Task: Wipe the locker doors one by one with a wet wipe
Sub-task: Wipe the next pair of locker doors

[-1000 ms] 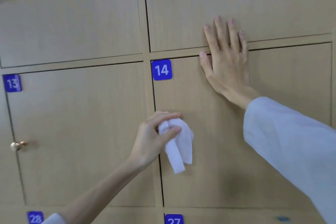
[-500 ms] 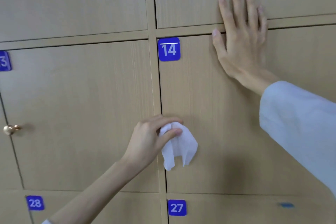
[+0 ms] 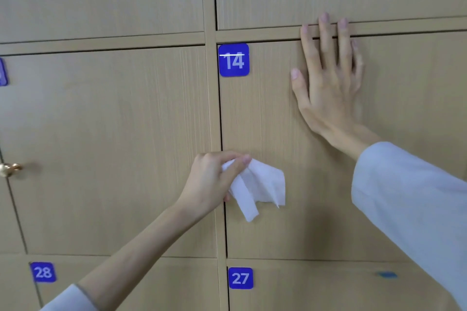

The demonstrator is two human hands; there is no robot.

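Observation:
Light wooden locker doors fill the view. The door with the blue tag 14 is locker door 14, at centre right. My left hand pinches a crumpled white wet wipe at that door's left edge, about halfway down; the wipe hangs to the right of my fingers against the wood. My right hand lies flat on the upper part of the same door, fingers straight and spread, fingertips reaching over the top gap onto the frame above.
To the left is another locker door with a brass knob at its left edge. Below are doors tagged 28 and 27; a small blue mark sits on door 27. More doors lie above.
The view has shifted, so the lockers sit differently in frame. My left hand stays with the wipe at door 14's left edge, and the wipe has spread out rightwards. My right hand stays flat on the door.

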